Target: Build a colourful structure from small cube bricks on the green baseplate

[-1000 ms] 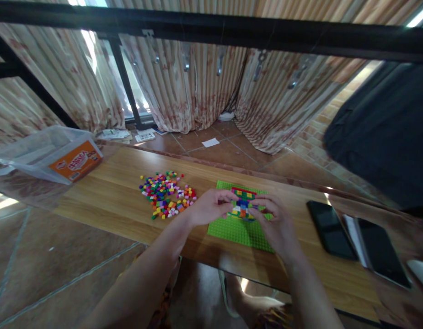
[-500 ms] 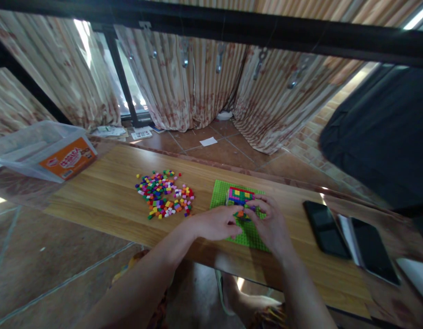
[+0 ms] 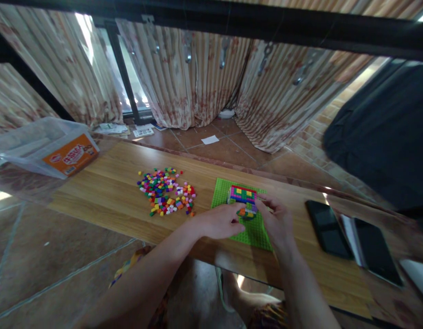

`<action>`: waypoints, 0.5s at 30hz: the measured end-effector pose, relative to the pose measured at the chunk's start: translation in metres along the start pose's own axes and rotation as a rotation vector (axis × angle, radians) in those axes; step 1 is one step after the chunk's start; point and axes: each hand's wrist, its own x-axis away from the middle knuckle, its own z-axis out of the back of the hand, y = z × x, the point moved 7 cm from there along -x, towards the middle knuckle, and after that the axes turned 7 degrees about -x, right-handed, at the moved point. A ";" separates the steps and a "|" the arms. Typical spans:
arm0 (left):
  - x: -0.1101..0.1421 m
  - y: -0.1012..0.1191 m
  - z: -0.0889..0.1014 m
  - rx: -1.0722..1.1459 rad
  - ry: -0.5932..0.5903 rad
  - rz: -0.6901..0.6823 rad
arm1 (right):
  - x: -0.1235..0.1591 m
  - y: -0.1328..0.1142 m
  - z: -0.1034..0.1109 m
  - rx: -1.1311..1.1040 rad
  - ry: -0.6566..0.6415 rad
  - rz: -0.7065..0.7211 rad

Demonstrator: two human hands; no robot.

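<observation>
- Right of centre in the lower half of the frame, the small, many-coloured block of plastic bricks [image 3: 243, 195] lies over the flat, studded, green plastic baseplate [image 3: 254, 236], with a pink, yellow and green patterned face turned up.
- Its long axis runs roughly across the frame, left to right, along the line between the two hands.
- The bare right hand [image 3: 275, 215] is the nearer: its fingertips are at the block's right end and look to be touching it. Whether they pinch it or merely rest there, I cannot tell.
- The bare left hand [image 3: 222, 221] comes in from the lower left, palm down, the block lying up and to the right of its fingertips. Its thumb and forefinger show a narrow gap; whether anything is held there is hidden.
- Between the hands, just below the patterned face, sits a short orange, purple and green section [image 3: 248, 212]; blur and fingers make it unclear whether it joins the block.
- Left of the baseplate, well apart from both hands, the loose, cube-like plastic bricks [image 3: 159, 186] are spread over the light-brown wooden tabletop [image 3: 103, 187].
</observation>
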 end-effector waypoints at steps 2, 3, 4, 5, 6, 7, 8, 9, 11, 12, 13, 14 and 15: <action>0.000 0.000 0.000 -0.008 0.000 0.000 | -0.001 0.006 -0.004 0.000 0.001 -0.036; 0.000 0.001 0.000 -0.013 0.000 -0.001 | -0.002 0.009 -0.006 0.005 -0.002 -0.043; 0.000 0.001 0.000 -0.020 0.001 -0.004 | -0.003 0.012 -0.008 0.012 -0.006 -0.047; 0.000 0.002 0.000 -0.027 0.005 -0.006 | -0.003 0.014 -0.009 0.016 -0.010 -0.050; 0.000 0.002 0.000 -0.033 0.009 -0.009 | -0.004 0.017 -0.010 0.013 -0.012 -0.053; 0.000 0.002 0.000 -0.039 0.012 -0.011 | -0.004 0.019 -0.011 0.003 -0.017 -0.056; 0.000 0.002 0.000 -0.045 0.014 -0.014 | -0.004 0.020 -0.012 -0.013 -0.026 -0.057; 0.000 0.002 -0.001 -0.051 0.012 -0.017 | -0.005 0.020 -0.013 -0.031 -0.036 -0.057; -0.001 0.002 -0.002 -0.066 0.009 -0.020 | -0.004 0.020 -0.015 -0.067 -0.053 -0.060; -0.001 0.002 -0.002 -0.075 0.011 -0.021 | -0.004 0.020 -0.015 -0.081 -0.058 -0.062; -0.001 0.002 -0.002 -0.083 0.014 -0.022 | -0.004 0.020 -0.016 -0.089 -0.059 -0.064; -0.002 0.002 -0.002 -0.090 0.015 -0.023 | -0.004 0.019 -0.016 -0.093 -0.060 -0.064; -0.002 0.001 -0.003 -0.092 0.014 -0.024 | -0.005 0.019 -0.016 -0.091 -0.060 -0.062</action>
